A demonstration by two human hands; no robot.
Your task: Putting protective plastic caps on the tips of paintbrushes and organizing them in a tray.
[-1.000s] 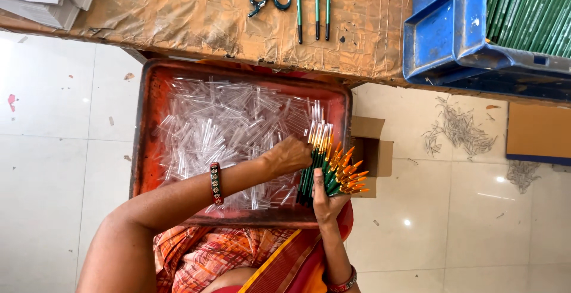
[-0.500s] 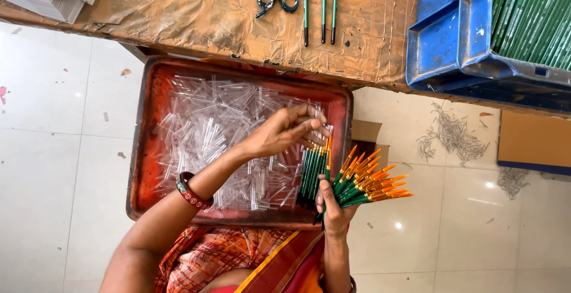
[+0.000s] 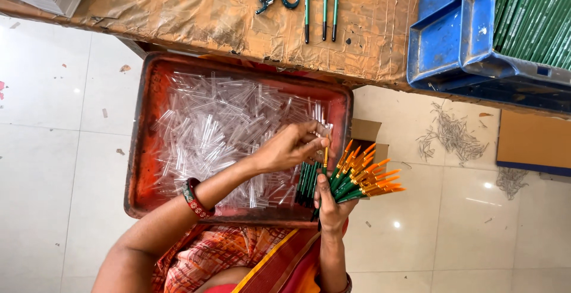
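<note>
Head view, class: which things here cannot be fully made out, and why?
- Brush bundle: handle ends hidden by the right hand.
- Single brush: too small to tell whether a clear tube covers it in the left hand.
- Blue crate: cut by the picture edge.

Fanned green, orange-tipped brushes (image 3: 357, 180), upright.

I get bright, even daylight here, with small glare spots on the glossy floor tiles (image 3: 505, 233). Shadows are soft, focus is sharp throughout, and I see slight bending toward the frame edges.
</note>
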